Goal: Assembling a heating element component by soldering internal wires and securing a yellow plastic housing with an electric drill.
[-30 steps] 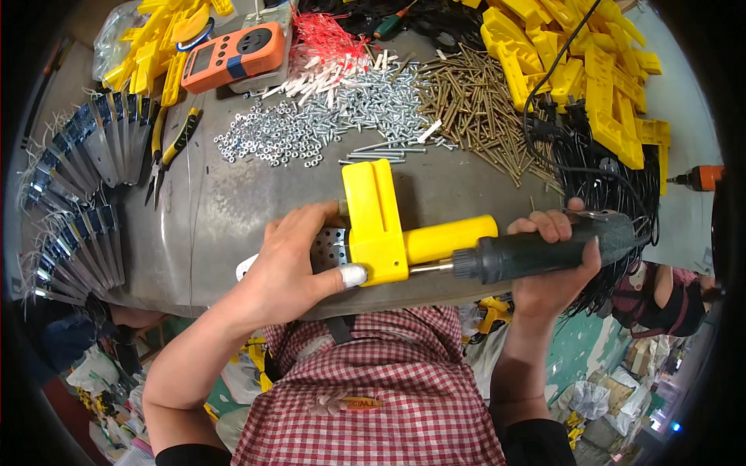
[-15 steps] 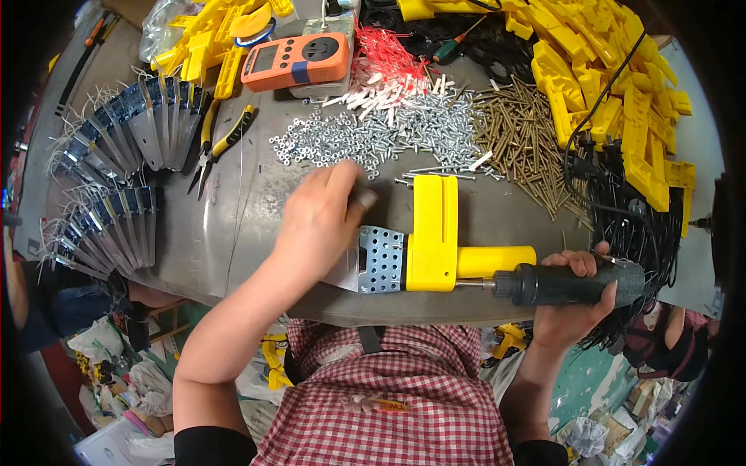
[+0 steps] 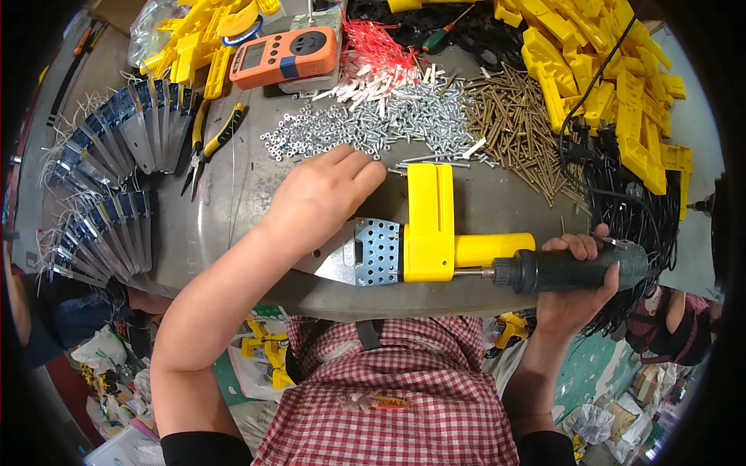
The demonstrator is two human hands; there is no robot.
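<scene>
My right hand (image 3: 575,303) is wrapped round a black electric screwdriver (image 3: 559,269), its bit meeting the lower right side of a yellow plastic housing (image 3: 430,233). The housing lies on the table with a yellow tubular handle (image 3: 489,250) to its right. From its left side sticks out a perforated metal guard (image 3: 378,252) with a flat pointed metal blade (image 3: 334,260). My left hand (image 3: 322,186) hovers over the table above the blade, just below the pile of small nuts (image 3: 311,133) and silver screws (image 3: 435,116). Its fingers are curled together, and their tips are hidden.
Fans of metal plates with wires (image 3: 116,225) stand at the left beside yellow-handled pliers (image 3: 210,144). An orange multimeter (image 3: 284,58), brass-coloured long screws (image 3: 517,124), yellow housings (image 3: 598,78) and black cables (image 3: 633,233) fill the back and right. A green screwdriver (image 3: 443,35) lies behind.
My left hand has turned and its fingers now point right toward the screws; the grey thing seen at its fingertips no longer shows. The right hand keeps the screwdriver at the housing.
</scene>
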